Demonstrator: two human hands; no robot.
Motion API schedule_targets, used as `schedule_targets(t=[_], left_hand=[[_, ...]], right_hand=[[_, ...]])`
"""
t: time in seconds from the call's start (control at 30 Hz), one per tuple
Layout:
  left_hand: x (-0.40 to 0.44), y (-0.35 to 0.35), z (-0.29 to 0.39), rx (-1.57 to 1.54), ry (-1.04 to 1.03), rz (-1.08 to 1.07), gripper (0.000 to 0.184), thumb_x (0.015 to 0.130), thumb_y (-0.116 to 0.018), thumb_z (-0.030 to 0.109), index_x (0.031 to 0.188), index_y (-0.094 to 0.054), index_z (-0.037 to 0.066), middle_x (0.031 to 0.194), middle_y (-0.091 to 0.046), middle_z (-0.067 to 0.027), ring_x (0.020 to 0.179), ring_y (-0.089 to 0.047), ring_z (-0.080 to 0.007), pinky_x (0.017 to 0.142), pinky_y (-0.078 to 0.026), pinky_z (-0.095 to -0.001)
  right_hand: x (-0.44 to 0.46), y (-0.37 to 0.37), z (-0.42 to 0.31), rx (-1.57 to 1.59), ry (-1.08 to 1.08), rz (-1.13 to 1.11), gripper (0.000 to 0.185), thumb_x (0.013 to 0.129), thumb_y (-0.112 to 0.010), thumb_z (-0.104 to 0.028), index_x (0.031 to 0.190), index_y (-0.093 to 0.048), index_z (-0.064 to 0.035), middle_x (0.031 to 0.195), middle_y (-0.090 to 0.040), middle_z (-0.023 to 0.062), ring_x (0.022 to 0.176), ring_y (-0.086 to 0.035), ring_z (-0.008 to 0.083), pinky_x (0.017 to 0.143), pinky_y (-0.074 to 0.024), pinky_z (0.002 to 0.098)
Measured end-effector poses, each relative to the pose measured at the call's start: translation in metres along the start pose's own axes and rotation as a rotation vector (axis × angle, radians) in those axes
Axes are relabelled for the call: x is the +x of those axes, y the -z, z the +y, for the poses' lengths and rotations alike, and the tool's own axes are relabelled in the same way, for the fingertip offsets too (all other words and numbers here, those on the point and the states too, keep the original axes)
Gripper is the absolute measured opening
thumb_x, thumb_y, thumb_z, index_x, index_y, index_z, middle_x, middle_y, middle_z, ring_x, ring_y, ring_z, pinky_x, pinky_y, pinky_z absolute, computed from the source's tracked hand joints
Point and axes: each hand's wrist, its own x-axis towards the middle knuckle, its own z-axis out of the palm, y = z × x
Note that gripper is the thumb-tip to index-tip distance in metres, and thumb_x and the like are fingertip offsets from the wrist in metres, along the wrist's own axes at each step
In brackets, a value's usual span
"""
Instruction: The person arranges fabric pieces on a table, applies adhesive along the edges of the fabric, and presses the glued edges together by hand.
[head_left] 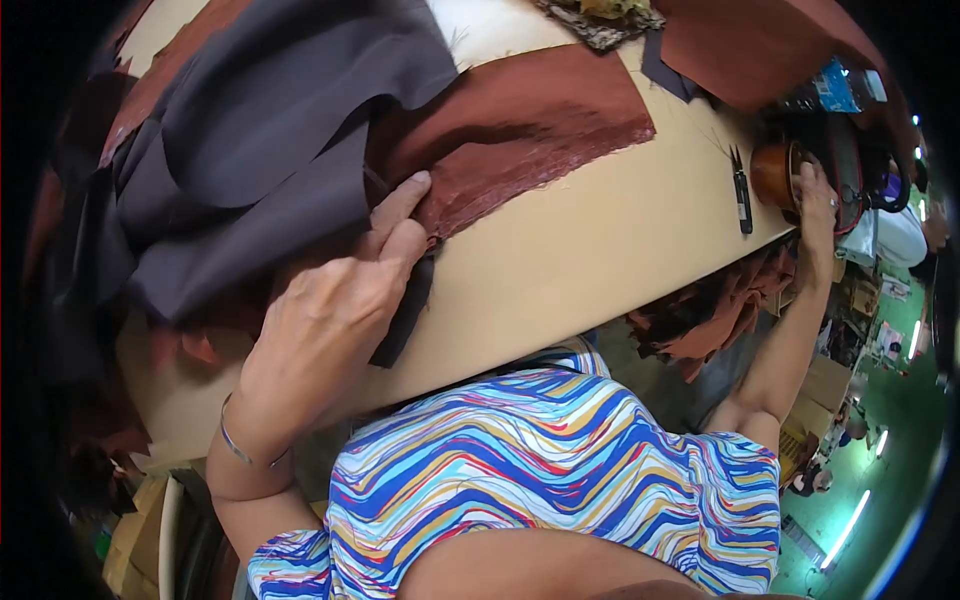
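Observation:
My left hand is closed on the near edge of a dark grey fabric piece and a reddish-brown fabric piece at the table's left. Its index finger points along the brown cloth, and the thumb is hidden. The brown piece has a frayed, stitched near edge and lies partly under the dark one. At the table's right edge my right hand is at the mouth of a brown cup. Its fingers are close together; what they hold, if anything, is hidden. Black thread snips lie left of the cup.
A beige tabletop stretches between my hands. More brown cloth and a bottle with a blue label are at the back right. Brown scraps hang below the near edge. Other people and lights show on a green floor at right.

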Motion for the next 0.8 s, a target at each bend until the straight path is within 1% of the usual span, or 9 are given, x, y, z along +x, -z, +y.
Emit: schedule_targets(t=[0.07,0.13,0.27,0.37,0.4,0.5,0.57,0.67,0.8], left_hand=[[0.0,0.0,-0.001,0.042,-0.031,0.022,0.016,0.082,-0.051,0.001,0.097,-0.048,0.005,0.132,-0.046,-0.004,0.078,-0.062,-0.0319,0.064,-0.052,-0.0386],[0.0,-0.004,-0.003,0.041,-0.051,0.04,0.017,0.082,-0.051,0.001,0.099,-0.048,0.004,0.132,-0.046,-0.004,0.078,-0.063,-0.0318,0.064,-0.052,-0.0385],[0.002,-0.007,-0.001,0.075,-0.042,-0.013,0.019,0.082,-0.052,0.001,0.1,-0.048,0.003,0.132,-0.046,-0.004,0.078,-0.063,-0.031,0.062,-0.053,-0.0372],[0.001,0.0,0.001,0.074,0.001,-0.103,0.018,0.082,-0.051,0.002,0.1,-0.048,0.003,0.132,-0.045,-0.0038,0.076,-0.063,-0.0302,0.061,-0.053,-0.0363],[0.001,0.002,0.002,0.066,-0.005,-0.088,0.017,0.083,-0.051,0.002,0.1,-0.048,0.003,0.132,-0.045,-0.0037,0.076,-0.063,-0.03,0.061,-0.053,-0.0362],[0.0,0.014,0.009,0.063,-0.059,0.032,0.016,0.084,-0.05,0.004,0.1,-0.048,0.004,0.132,-0.046,-0.0036,0.073,-0.063,-0.0296,0.06,-0.052,-0.0362],[0.0,0.021,0.015,0.046,-0.068,0.051,0.016,0.085,-0.05,0.005,0.101,-0.048,0.005,0.132,-0.046,-0.0037,0.075,-0.063,-0.0299,0.061,-0.053,-0.0359],[-0.001,0.027,0.021,-0.011,-0.041,-0.002,0.016,0.086,-0.05,0.007,0.102,-0.048,0.005,0.131,-0.047,-0.0038,0.078,-0.063,-0.0303,0.064,-0.053,-0.0361],[-0.004,0.025,0.019,-0.026,-0.014,-0.035,0.017,0.087,-0.05,0.008,0.104,-0.048,0.006,0.13,-0.047,-0.0038,0.083,-0.062,-0.0311,0.068,-0.053,-0.0375]], right_hand=[[-0.009,0.014,-0.01,-0.115,0.224,0.168,0.059,0.089,-0.035,-0.055,0.113,-0.061,-0.0077,0.129,-0.048,0.0182,0.12,-0.041,0.0327,0.102,-0.0266,0.0378],[-0.032,0.024,-0.042,-0.148,0.139,0.245,0.055,0.091,-0.036,-0.05,0.1,-0.067,-0.006,0.131,-0.047,0.016,0.122,-0.04,0.0323,0.102,-0.0265,0.038],[-0.054,0.022,-0.047,-0.669,0.224,0.227,0.046,0.092,-0.039,-0.048,0.094,-0.069,-0.0125,0.132,-0.048,0.007,0.123,-0.039,0.0297,0.101,-0.0274,0.039],[-0.077,0.011,-0.109,-0.231,0.47,0.276,0.043,0.09,-0.043,-0.044,0.087,-0.069,-0.0103,0.13,-0.05,0.0087,0.123,-0.039,0.0285,0.1,-0.0279,0.0427],[-0.093,0.001,-0.146,-0.035,0.546,0.172,0.048,0.091,-0.04,-0.044,0.091,-0.069,-0.0062,0.13,-0.048,0.0139,0.123,-0.038,0.0292,0.101,-0.0264,0.0423],[-0.125,-0.027,-0.209,0.393,0.829,-0.219,0.073,0.088,-0.025,-0.064,0.103,-0.066,-0.0051,0.138,-0.037,0.0158,0.13,-0.024,0.0362,0.106,-0.0116,0.0477],[-0.136,-0.037,-0.231,0.297,0.979,-0.288,0.075,0.08,-0.027,-0.074,0.11,-0.064,-0.016,0.141,-0.033,0.0115,0.133,-0.02,0.0352,0.106,-0.0013,0.0548],[-0.139,-0.045,-0.248,0.277,1.002,-0.29,0.084,0.08,-0.014,-0.075,0.114,-0.063,-0.0168,0.143,-0.03,0.0152,0.134,-0.016,0.0361,0.106,0.001,0.0535],[-0.148,-0.067,-0.254,0.229,1.089,-0.223,0.069,0.079,-0.034,-0.071,0.11,-0.063,-0.0173,0.141,-0.033,0.0085,0.135,-0.016,0.0346,0.102,0.0042,0.0631]])
